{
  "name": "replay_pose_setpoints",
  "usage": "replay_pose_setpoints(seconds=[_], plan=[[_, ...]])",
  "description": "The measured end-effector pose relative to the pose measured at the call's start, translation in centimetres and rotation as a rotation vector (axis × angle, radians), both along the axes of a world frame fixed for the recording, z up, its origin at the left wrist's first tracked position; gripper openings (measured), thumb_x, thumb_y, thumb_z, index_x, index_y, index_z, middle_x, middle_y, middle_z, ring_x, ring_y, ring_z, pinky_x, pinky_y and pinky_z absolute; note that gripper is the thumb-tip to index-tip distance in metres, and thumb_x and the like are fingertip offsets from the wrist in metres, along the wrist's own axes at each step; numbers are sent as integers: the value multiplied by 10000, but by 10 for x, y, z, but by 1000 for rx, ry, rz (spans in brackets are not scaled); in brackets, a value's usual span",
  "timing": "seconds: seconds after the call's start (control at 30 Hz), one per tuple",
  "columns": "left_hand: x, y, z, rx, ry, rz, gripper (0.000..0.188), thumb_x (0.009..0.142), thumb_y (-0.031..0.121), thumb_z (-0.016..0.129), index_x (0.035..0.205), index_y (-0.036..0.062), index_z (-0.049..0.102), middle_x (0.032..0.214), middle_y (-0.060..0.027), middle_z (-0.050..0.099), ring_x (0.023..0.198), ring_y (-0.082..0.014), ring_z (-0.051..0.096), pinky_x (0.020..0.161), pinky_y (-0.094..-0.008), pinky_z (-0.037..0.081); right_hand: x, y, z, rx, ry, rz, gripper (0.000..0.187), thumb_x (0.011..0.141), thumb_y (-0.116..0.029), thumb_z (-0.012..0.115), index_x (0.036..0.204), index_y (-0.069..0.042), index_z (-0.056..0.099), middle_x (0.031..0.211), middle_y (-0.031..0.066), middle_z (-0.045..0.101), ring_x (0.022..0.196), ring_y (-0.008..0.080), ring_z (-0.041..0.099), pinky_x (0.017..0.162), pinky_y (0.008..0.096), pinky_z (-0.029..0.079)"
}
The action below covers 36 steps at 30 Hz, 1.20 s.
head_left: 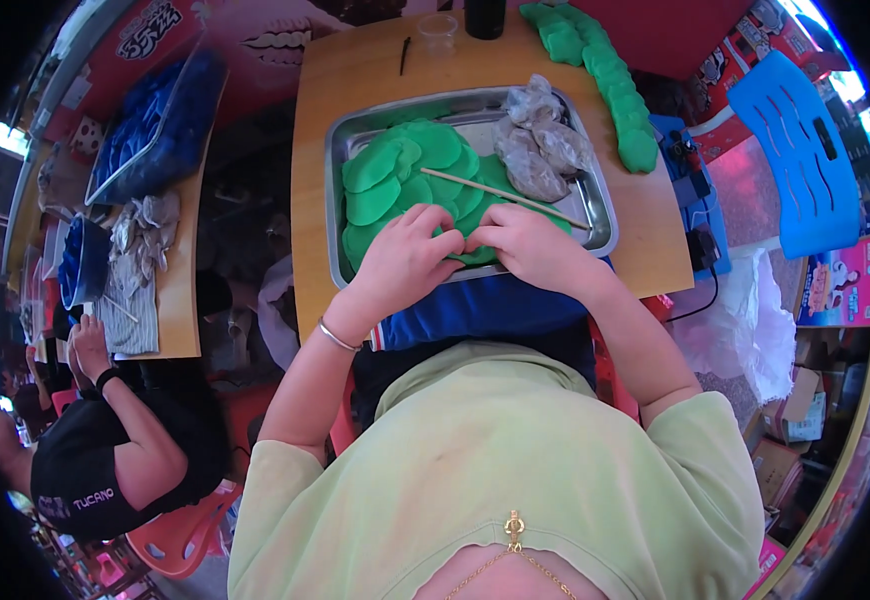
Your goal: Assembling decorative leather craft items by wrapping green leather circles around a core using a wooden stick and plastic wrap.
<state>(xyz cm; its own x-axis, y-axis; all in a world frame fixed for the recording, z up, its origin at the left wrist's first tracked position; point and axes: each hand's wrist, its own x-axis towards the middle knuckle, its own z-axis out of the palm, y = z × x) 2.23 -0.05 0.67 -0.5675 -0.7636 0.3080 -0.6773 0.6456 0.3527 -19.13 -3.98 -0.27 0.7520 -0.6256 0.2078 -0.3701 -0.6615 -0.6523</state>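
Thin green petal-like pieces (405, 165) lie overlapping in a metal tray (610, 215). At the tray's near rim, my left hand (410, 250) and my right hand (535, 245) come almost together, fingers bent and pinched. Between the fingertips shows the edge of a green petal-like piece (477, 256), held by both hands; most of it is hidden. Just beyond my hands a thin wooden stick (505, 194) rests slantwise over the green pieces and the tray. Clear plastic bags (540, 145) with greyish-brown contents fill the tray's right end.
A row of stacked green pieces (615, 90) runs along the table's (345, 70) right side. A clear cup (438, 32) and a black cylinder (485, 18) stand at the back. A blue chair (795, 150) is at right. At left, a co-worker (125, 440) sits by another table with blue pieces (150, 120).
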Motion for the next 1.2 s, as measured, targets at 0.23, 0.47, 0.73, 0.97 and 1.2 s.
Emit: replay_pose_setpoints(seconds=[0.23,0.47,0.73,0.97,1.2], plan=[[-1,-5,5,61,114,-58,214,728,112,704,864,73,544,938,-81,529,901,-295,537,749,-382,474,-2,0,17,-295,74,61,188,692,-67,700,821,-66,563,837,96,522,841,280,562,719,387,467],[-6,0,5,695,817,-67,255,850,67,653,1059,53,508,990,-43,567,910,-111,565,746,-249,470,-5,-3,43,137,-142,16,207,720,-50,715,807,-38,528,830,85,547,761,232,547,660,322,441],[-21,7,16,810,1154,72,358,844,46,669,1132,19,457,1002,-61,618,895,-81,583,745,-216,490,-11,2,56,72,-211,-33,182,753,-93,714,848,-8,584,799,76,535,735,221,534,632,302,429],[-28,8,33,749,1212,57,361,838,54,680,1133,19,474,995,-54,625,894,-87,592,767,-225,497,-19,7,65,19,-168,-69,159,787,-88,691,887,-4,600,802,88,533,721,216,531,626,299,431],[-33,15,18,797,1390,83,356,830,56,689,1126,9,498,1020,-48,615,922,-99,583,809,-245,481,-15,11,61,50,-329,-135,178,788,-97,695,902,-4,596,773,82,537,653,182,520,589,298,434]])
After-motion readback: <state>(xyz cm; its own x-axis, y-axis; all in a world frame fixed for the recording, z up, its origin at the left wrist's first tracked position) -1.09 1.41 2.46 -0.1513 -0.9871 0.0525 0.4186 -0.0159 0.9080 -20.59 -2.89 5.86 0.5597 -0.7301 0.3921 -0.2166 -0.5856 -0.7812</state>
